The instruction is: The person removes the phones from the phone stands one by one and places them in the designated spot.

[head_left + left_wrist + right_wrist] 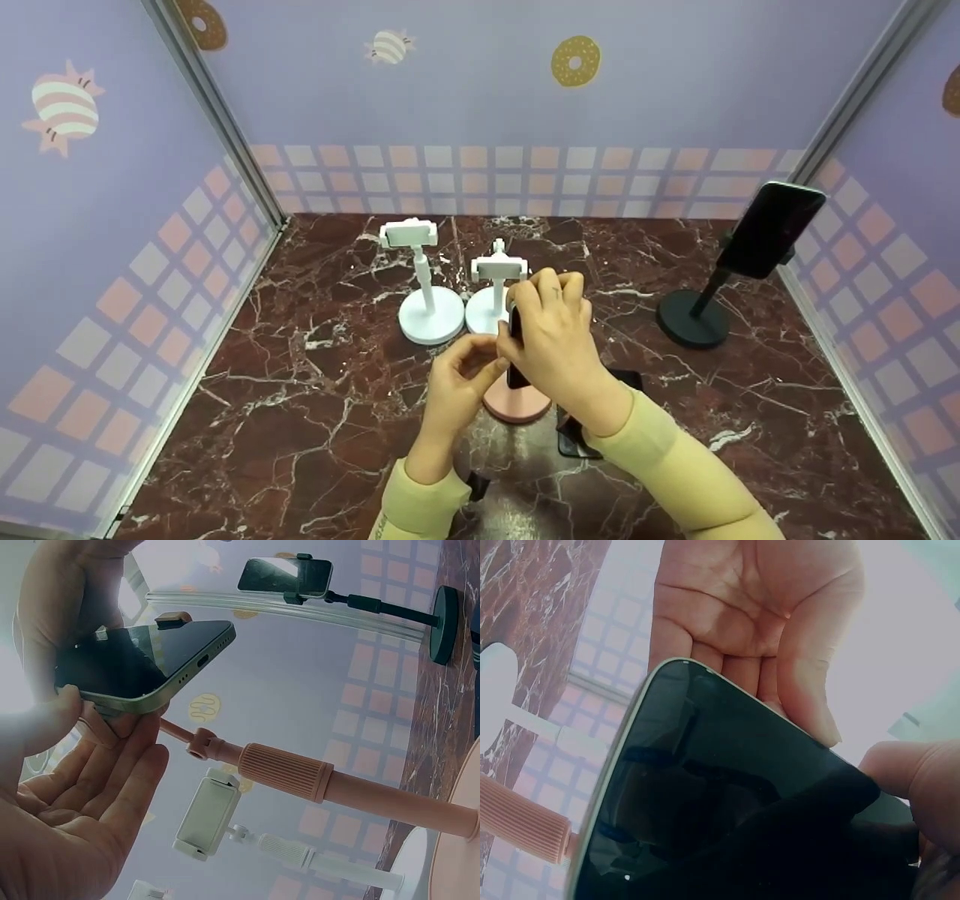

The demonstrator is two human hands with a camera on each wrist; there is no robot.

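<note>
In the centre of the head view stands a pink phone stand (517, 405), its post (285, 769) clear in the left wrist view. A black phone (127, 667) with a pale edge sits at its clamp, whose pink lip (172, 618) laps the far edge. My right hand (551, 322) grips the phone from above. At the near edge, my left hand (457, 386) pinches the clamp's other pink lip with the thumb by the phone; its fingers (97, 825) reach underneath. In the right wrist view the dark screen (705, 787) hides the clamp.
Two white phone stands (431, 315) (484, 311) stand just behind and left. A black stand (694, 319) at the right bears another phone (772, 229). Dark flat phones (576, 446) lie partly under my right forearm on the marbled table (300, 420). Patterned walls surround it.
</note>
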